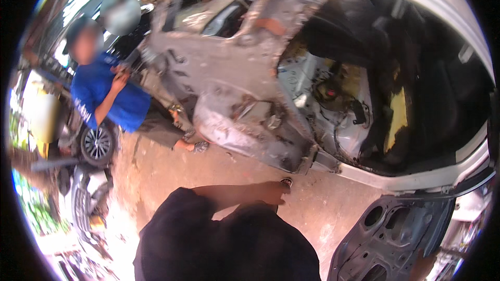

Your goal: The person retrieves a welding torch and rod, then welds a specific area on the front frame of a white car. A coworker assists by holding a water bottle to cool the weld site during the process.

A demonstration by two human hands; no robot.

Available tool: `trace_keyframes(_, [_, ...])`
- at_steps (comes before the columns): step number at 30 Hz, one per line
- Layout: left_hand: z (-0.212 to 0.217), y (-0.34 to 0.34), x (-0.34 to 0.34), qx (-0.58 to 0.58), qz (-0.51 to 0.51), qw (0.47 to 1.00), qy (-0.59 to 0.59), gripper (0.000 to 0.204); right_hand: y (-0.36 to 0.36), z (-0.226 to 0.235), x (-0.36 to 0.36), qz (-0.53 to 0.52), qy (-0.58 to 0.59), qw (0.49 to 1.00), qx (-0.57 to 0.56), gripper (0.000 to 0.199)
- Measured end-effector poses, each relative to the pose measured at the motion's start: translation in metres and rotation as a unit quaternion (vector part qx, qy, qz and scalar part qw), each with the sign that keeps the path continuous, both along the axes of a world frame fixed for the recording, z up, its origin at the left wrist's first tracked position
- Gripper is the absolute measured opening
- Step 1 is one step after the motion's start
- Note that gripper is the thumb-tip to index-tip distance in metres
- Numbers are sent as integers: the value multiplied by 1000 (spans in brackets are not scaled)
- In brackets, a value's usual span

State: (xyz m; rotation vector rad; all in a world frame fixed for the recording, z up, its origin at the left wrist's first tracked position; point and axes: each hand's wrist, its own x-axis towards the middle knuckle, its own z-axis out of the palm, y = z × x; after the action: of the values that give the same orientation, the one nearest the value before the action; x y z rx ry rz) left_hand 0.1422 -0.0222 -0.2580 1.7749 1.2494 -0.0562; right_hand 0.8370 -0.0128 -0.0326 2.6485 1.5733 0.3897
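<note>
Bare skin, right hand: fingers curled over the lower edge of a detached car door shell, grey-blue stamped steel with oval cut-outs, standing at the lower right of the view just beside the car's open sill. Only part of the hand shows at the picture's rim; it appears closed on the panel edge.

Left hand: extended forward across the body, palm down, fingers loosely together and holding nothing; a small red-and-dark object on the ground lies just beyond the fingertips, too small to identify.

Handling note, as a judgement: the door shell is thin pressed metal with raw edges, so a firm grip on a folded rim, with the panel kept upright and close to the body, would steady it best; the free left hand could take the opposite edge.

Pose: left forearm reaches out level from a dark sleeve; right arm drops low and outward.

Surroundings: stripped white car body, interior bare, wiring exposed; reddish dirt floor; a person in a blue shirt crouching by the front; a loose wheel near that person.
</note>
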Motion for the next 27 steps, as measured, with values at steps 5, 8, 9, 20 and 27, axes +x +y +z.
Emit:
trace_keyframes(5, [36,-118,-104,135,365,921,29,61,9,-22,25,-9,5,1000,-12,93])
trace_keyframes(8, [77,-203,-167,243,513,818,88,63,27,2,-50,4,21,1000,-17,88])
trace_keyframes(9, [93,-219,-186,265,541,791,108,64,22,18,-71,-8,25,999,-22,86])
trace_keyframes(20, [186,-307,-353,519,537,574,336,104,-94,-60,-112,218,47,955,198,66])
trace_keyframes(27, [222,-276,-448,485,330,704,400,94,-200,-95,-260,155,278,943,99,66])
